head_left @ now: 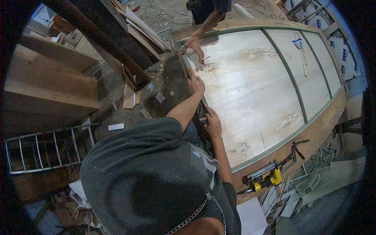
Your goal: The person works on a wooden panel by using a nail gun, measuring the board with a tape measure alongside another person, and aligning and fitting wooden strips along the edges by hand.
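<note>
A large pale panel [243, 94] framed with green strips lies on a brown wooden board [327, 117]. My left hand [196, 85] is closed over the panel's near left edge, its index finger pointing along the green edge strip [190, 67]. Lower down the same edge, my right hand [213, 123] grips the strip, fingers pointing away from me; its thumb side is partly hidden. Beyond my left hand, a co-worker's hand [192, 46] reaches over the panel's far left corner, fingertips near a worn patch [206, 67] on the surface.
A yellow and black nail gun [268, 180] lies on the board at the right. A thin stick [302, 58] and a blue and white wrapper [297, 43] rest on the panel. A metal ladder [49, 152] and wooden boxes [51, 84] stand left. Wood scraps [159, 97] litter the floor.
</note>
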The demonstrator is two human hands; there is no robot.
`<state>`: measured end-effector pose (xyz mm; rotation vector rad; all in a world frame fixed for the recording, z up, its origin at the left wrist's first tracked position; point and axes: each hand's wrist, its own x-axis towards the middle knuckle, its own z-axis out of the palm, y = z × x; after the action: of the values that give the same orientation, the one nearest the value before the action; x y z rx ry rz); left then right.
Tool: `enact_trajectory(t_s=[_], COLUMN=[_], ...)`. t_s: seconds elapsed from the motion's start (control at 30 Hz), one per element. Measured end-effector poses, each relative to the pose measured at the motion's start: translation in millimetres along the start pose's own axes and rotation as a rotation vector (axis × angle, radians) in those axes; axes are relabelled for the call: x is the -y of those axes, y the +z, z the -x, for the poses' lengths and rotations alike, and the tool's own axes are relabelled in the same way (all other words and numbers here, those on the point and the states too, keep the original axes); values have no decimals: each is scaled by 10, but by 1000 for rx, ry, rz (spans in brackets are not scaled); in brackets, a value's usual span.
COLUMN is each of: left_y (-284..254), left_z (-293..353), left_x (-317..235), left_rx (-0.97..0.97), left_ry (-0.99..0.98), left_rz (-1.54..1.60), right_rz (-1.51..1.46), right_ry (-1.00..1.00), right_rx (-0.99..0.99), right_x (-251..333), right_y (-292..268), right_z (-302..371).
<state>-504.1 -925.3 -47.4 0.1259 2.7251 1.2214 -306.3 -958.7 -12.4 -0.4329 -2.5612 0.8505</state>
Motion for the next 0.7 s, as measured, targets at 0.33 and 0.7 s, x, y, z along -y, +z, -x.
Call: enact_trajectory(t_s=[0.33, 0.7], left_y=[-110, -132], left_z=[91, 69], left_x=[-122, -113], left_rx=[37, 81], left_ry=[-55, -71], left_rz=[21, 16], right_rz=[-12, -43], right_ry=[4, 18], right_rx=[-21, -10], right_x=[-72, -32], right_y=[65, 35], right_z=[19, 5])
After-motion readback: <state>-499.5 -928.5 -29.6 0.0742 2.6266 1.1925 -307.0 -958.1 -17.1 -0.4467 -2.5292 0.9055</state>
